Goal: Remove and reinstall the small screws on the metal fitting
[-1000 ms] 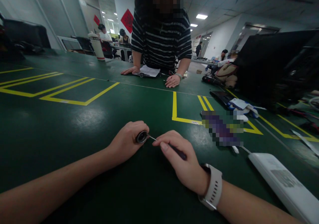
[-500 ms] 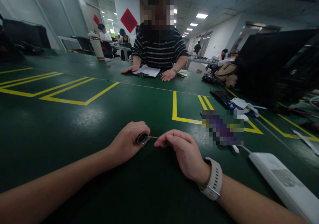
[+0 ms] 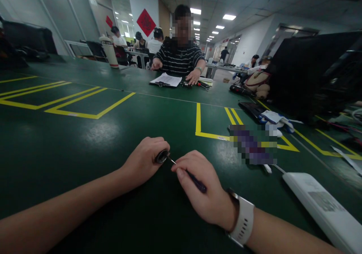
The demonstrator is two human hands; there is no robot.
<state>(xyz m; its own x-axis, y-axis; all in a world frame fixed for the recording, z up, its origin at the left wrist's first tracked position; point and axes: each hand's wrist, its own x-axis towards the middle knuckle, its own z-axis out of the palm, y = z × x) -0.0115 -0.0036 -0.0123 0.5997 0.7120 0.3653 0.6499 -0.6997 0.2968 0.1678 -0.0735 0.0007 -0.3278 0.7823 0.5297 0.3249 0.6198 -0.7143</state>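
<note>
Over the green table (image 3: 118, 216), my left hand (image 3: 144, 160) is closed around a dark cylindrical thing with a round, hollow-looking end and a metal rim (image 3: 161, 156). Most of that thing is hidden in my palm. In my right hand (image 3: 207, 193) is a slim screwdriver (image 3: 198, 183) with a dark handle, pinched by thumb and fingers. Its thin metal shaft points up and left to the round end; whether the tip touches it I cannot tell. A light watch strap circles my right wrist.
A white power strip (image 3: 316, 197) lies at the right, near a pixelated purple item (image 3: 250, 144). Behind are gloves (image 3: 275, 119) and a dark monitor (image 3: 311, 73). Across the table sits a person in stripes (image 3: 181, 60) by a clipboard (image 3: 166, 79). Yellow tape (image 3: 198, 118) marks the tabletop.
My right hand has turned and lowered slightly, so the screwdriver's handle now shows. The round end in my left hand has tilted. The person opposite has leaned back and shifted both hands.
</note>
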